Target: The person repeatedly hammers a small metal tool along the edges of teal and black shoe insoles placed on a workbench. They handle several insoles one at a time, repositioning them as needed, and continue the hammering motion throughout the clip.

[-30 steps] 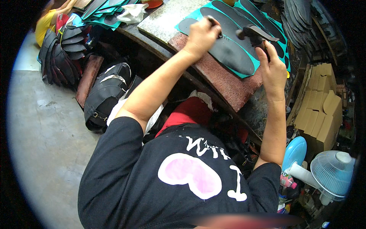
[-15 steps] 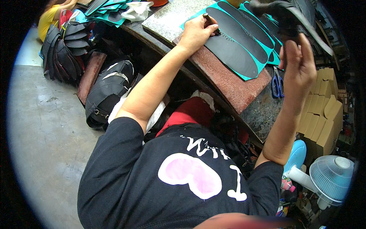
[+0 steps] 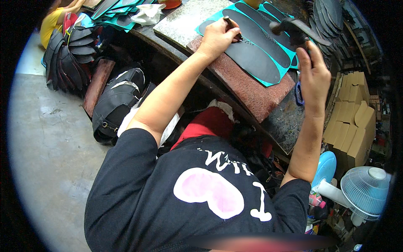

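My left hand point(image 3: 217, 40) is closed around a slim dark punch point(image 3: 228, 22), its tip down on a black sole-shaped panel point(image 3: 253, 63). A row of small marks runs across the panel beside the tip. The panel is part of a teal-edged sheet point(image 3: 268, 83), which lies on a reddish-brown slab point(image 3: 252, 92). To the right, my right hand point(image 3: 315, 77) grips a dark hammer point(image 3: 297, 34) with a curved head, raised over the right side of the sheets and apart from the punch. Its handle is mostly hidden by my fingers.
Blue-handled scissors point(image 3: 299, 93) lie on the bench by my right wrist. A pale stone slab point(image 3: 184, 23) sits at the back. More teal sheets point(image 3: 115, 14) are stacked far left. Cardboard boxes point(image 3: 350, 122) and a fan point(image 3: 365, 193) stand at right; a black bag point(image 3: 119, 105) is at left.
My right hand has swung the hammer left, nearer the punch, and the hammer's head now shows more clearly. My left hand and the punch stay in nearly the same place.
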